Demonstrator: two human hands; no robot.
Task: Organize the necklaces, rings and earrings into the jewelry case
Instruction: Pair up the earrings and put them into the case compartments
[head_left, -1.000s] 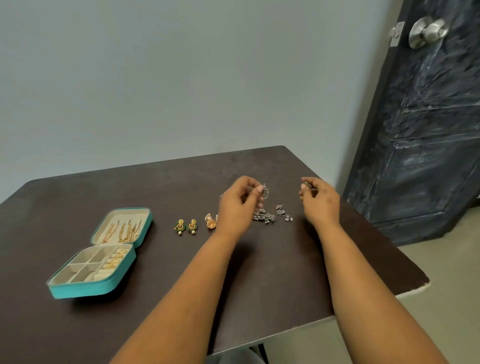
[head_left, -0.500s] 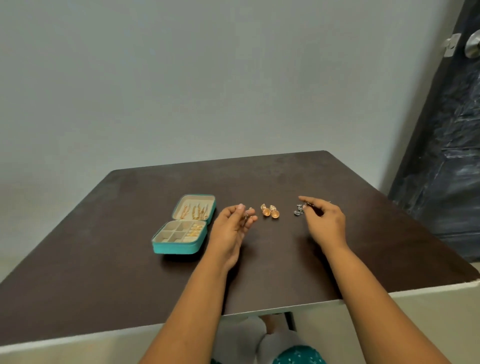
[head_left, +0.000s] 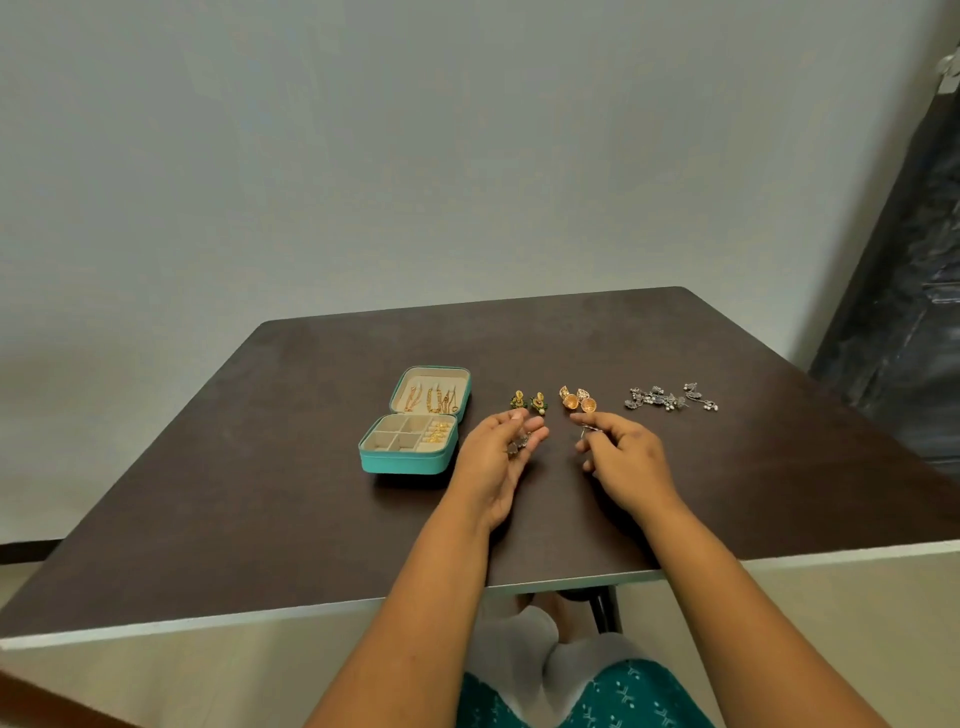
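Observation:
The teal jewelry case (head_left: 402, 461) lies open left of centre, with gold chains in its lid and small gold pieces in one tray slot. My left hand (head_left: 493, 457), just right of the case, is turned palm up and cradles a silver earring (head_left: 521, 444) in loosely curled fingers. A hand's width to the right, my right hand (head_left: 623, 457) pinches a small silver earring piece (head_left: 589, 428) between thumb and forefinger. Beyond the hands lie a green-gold earring pair (head_left: 528, 401), an orange-gold earring pair (head_left: 577, 399) and a cluster of silver earrings (head_left: 670, 400).
Everything sits on a dark brown table (head_left: 260, 493) with a white front edge, set against a pale wall. A dark door (head_left: 904, 312) stands at the right. My knees in teal fabric show below the table's edge.
The camera swung left and pulled back. Both hands drew away from the silver cluster toward the table's middle, each carrying its silver piece, and now sit closer to the case.

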